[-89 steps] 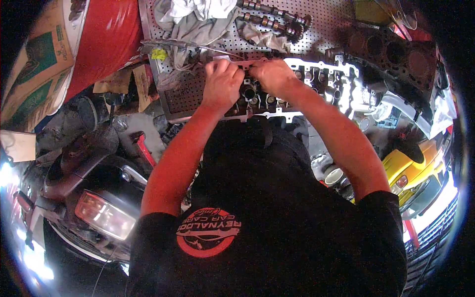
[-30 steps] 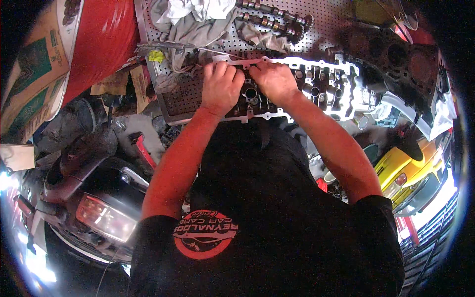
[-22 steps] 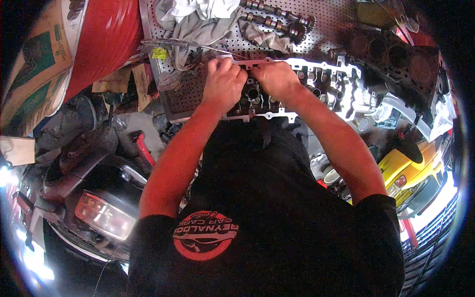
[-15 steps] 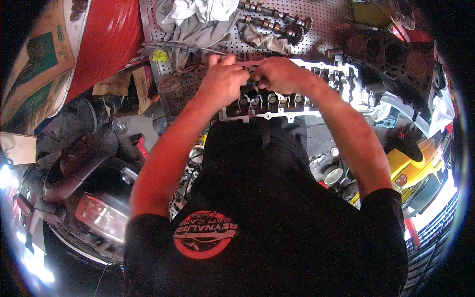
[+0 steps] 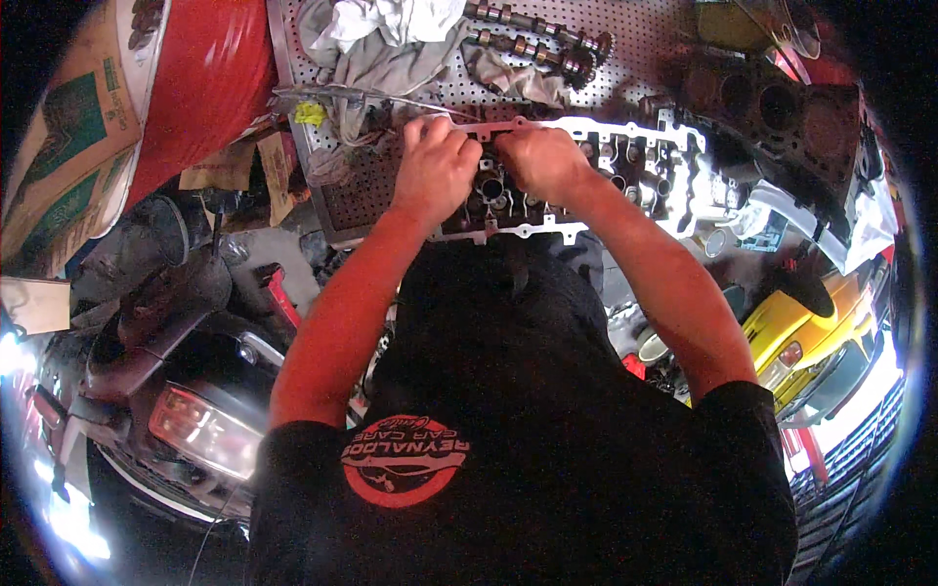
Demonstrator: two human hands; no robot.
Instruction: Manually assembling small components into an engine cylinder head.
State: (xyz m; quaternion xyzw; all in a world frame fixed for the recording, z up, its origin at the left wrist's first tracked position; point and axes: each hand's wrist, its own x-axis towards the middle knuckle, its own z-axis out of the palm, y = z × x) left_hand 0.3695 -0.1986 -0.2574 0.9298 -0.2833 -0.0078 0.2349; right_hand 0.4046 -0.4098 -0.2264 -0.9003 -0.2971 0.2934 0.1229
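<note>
A silver engine cylinder head (image 5: 525,231) lies lengthwise across the bench in front of me, its open valve side facing up. Over its left end is my left hand (image 5: 438,168), fingers curled inward. My right hand (image 5: 543,162) is close beside it over the same end, also closed with its fingertips pointing inward. Whatever the fingers hold is hidden behind the knuckles. Just below the gap between the hands, a round dark bore with a bright ring (image 5: 491,188) shows in the cylinder head.
Beyond the cylinder head, two camshafts (image 5: 528,46) and grey and white rags (image 5: 391,59) lie on the perforated metal bench (image 5: 366,200). A long thin metal tool (image 5: 342,93) is by the rags. A dark engine block (image 5: 816,127) stands at right; a car headlight (image 5: 207,430) is lower left.
My right hand has shifted a little left and nearer to me, uncovering more of the cylinder head. My left hand has turned slightly, with its knuckles now more upward. The view has shifted slightly.
</note>
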